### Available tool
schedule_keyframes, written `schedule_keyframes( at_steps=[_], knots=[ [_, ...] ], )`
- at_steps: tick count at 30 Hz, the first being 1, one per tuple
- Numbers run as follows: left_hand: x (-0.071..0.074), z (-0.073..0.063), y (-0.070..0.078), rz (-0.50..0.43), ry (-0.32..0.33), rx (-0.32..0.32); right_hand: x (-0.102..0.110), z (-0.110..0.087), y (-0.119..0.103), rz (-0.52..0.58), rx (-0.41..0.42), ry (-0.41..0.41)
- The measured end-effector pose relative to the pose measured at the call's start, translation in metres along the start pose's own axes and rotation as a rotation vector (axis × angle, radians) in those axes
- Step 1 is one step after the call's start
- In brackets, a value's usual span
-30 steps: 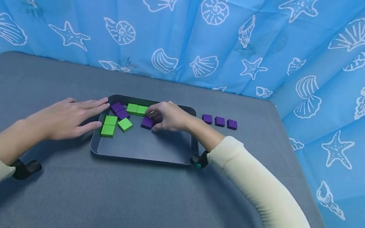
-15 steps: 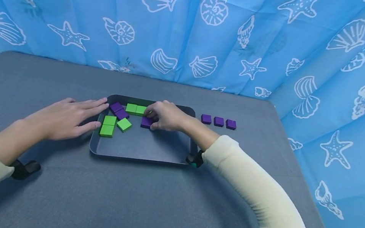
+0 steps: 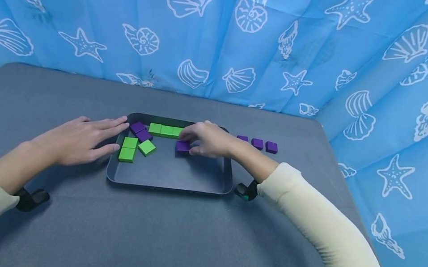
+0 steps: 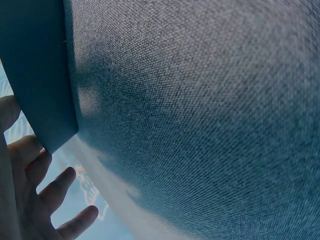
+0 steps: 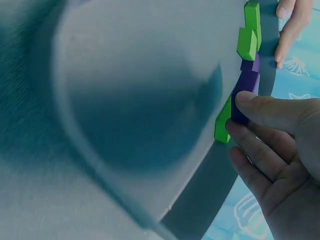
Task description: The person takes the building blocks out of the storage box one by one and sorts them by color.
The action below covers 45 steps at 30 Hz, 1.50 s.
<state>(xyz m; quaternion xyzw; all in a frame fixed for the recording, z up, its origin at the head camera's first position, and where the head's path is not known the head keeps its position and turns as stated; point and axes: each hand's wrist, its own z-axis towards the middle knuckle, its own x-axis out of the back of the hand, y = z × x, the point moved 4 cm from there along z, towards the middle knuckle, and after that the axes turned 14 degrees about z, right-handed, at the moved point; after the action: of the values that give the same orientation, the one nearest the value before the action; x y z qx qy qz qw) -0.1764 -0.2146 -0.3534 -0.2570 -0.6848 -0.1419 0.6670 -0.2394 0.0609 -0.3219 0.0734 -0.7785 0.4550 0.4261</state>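
Thumb and fingertips of the right hand (image 3: 210, 141) pinch one purple block (image 3: 182, 148), the gap between them only as wide as the block itself. That block is inside the tray (image 3: 168, 188), right of centre and toward the far side; whether it touches the floor there I cannot tell. It looks light, stiff and hard to damage, though its smooth faces could slip or turn, so two opposite sides are probably the best hold — much as the hand has it. Just beyond stands a row of three green blocks (image 3: 166, 131), the rightmost partly behind the fingers. Farther left are a slanted green block (image 3: 146, 147), two green blocks (image 3: 128, 149) by the left wall and a purple pair (image 3: 141, 130) near the far-left corner. The left hand (image 3: 85, 141) holds nothing, fingers extended, tips at the left rim. Three purple blocks (image 3: 257, 144) lie on the table (image 3: 167, 240), right of the tray.
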Motion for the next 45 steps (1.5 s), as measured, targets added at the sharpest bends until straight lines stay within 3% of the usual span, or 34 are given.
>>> schedule_keyframes(
  at_steps=[6,17,31,45],
  knots=[
    [-0.001,0.000,0.000,0.004,-0.006,-0.003,0.013,-0.018,0.006,0.012,0.017,0.017],
    [-0.002,-0.001,0.000,0.016,0.002,-0.005,0.043,-0.063,0.033,0.001,0.010,0.132],
    [-0.001,0.001,0.001,0.037,-0.005,-0.013,0.065,-0.130,0.096,0.038,-0.073,0.269],
    [0.004,0.002,0.001,0.038,0.016,-0.011,0.076,-0.176,0.151,0.063,-0.155,0.389]
  ],
)
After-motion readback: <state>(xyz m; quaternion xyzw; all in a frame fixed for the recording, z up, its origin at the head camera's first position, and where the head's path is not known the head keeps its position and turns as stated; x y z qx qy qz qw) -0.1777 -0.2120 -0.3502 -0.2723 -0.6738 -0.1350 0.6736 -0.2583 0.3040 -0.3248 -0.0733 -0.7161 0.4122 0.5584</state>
